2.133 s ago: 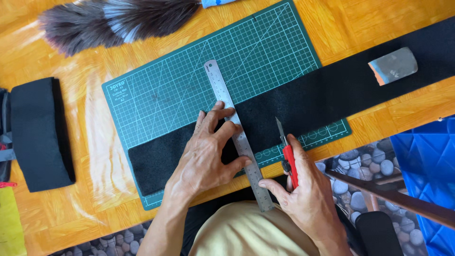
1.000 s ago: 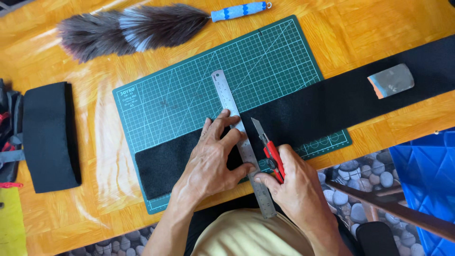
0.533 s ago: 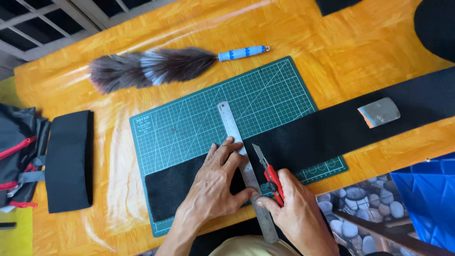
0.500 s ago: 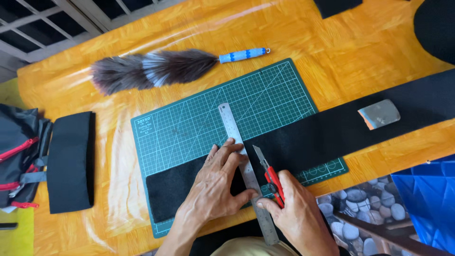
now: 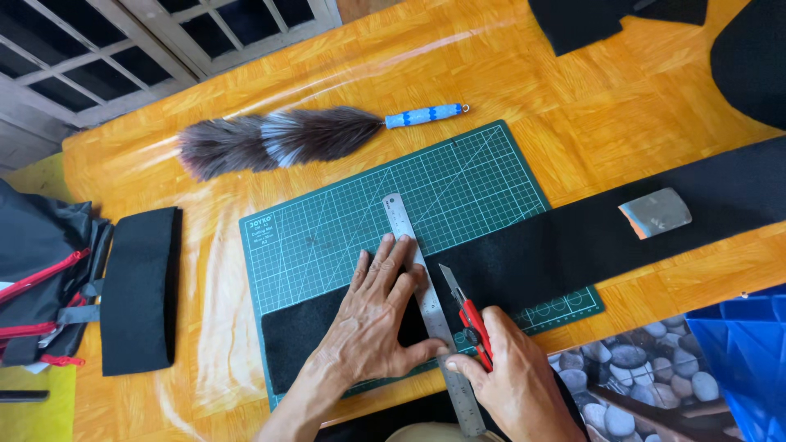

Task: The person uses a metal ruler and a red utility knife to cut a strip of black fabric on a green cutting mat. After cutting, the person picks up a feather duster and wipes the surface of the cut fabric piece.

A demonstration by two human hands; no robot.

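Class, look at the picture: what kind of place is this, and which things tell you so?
Probably a small home craft or sewing workspace: a green cutting mat on an orange wooden table, a steel ruler and red utility knife over a black fabric strip.

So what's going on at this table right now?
A person is cutting a long strip of black fabric laid across a green cutting mat. The left hand presses a steel ruler flat across the strip, while the right hand holds a red utility knife with its blade against the ruler's right edge. A feather duster lies beyond the mat, and a small grey block rests on the strip to the right.
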